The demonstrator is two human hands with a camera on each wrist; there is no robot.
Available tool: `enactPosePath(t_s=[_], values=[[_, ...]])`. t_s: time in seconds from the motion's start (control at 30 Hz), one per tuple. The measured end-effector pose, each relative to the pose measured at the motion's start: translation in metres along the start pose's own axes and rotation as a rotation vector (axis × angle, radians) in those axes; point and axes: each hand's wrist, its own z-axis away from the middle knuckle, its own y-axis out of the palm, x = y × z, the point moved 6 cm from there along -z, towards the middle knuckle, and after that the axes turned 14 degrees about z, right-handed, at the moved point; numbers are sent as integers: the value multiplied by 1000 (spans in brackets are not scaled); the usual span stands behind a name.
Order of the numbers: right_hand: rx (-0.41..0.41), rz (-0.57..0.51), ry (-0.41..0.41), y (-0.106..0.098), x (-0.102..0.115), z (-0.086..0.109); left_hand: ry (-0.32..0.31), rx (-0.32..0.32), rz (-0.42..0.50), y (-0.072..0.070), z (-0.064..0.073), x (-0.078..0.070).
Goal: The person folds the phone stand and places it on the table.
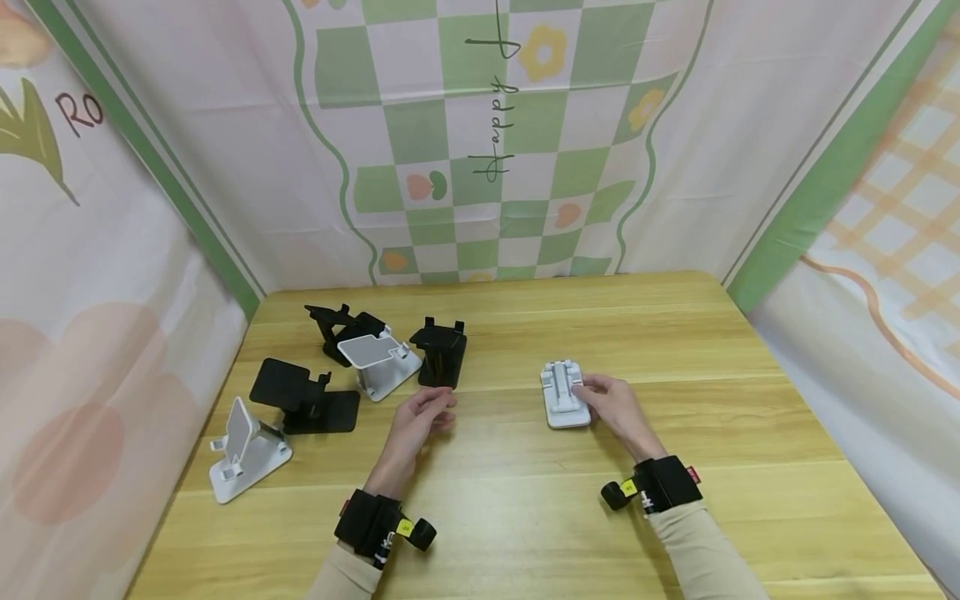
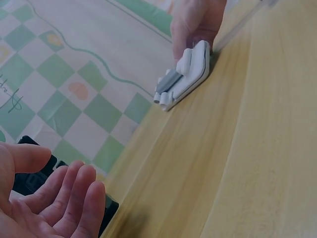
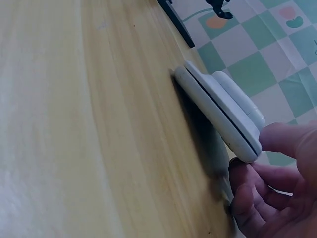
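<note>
My right hand [image 1: 618, 412] pinches the right edge of a folded white phone stand [image 1: 564, 396]. In the right wrist view the thumb lies on the upper side of the white stand [image 3: 223, 111] and the fingers are beneath it, with a shadow on the wood below. Just in front of an unfolded black phone stand [image 1: 442, 354] is my left hand [image 1: 416, 425], its fingers loosely bent. The left wrist view shows nothing held in that left hand [image 2: 54, 203]; the black stand [image 2: 32, 181] is partly hidden behind it. Whether fingertips touch it, I cannot tell.
On the table's left side stand several unfolded phone stands: a white one [image 1: 378, 362], a black one [image 1: 330, 321] behind it, another black one [image 1: 322, 408] and a white one [image 1: 247, 454] nearest the left edge. A patterned curtain [image 1: 487, 142] hangs behind the wooden table [image 1: 510, 517].
</note>
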Motion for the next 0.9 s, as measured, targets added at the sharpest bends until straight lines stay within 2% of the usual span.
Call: enactPosePath(t_s=[0.3,0.6,0.9], values=[[-21,78,-28,0,-1,0,14,3,-3,-1,2,2],[-69,119,-62,-2,5,3,-4,-5,12,-4,-1,8],[-114,152,-87,-4,4,3,-12,-5,7,-4,3,5]])
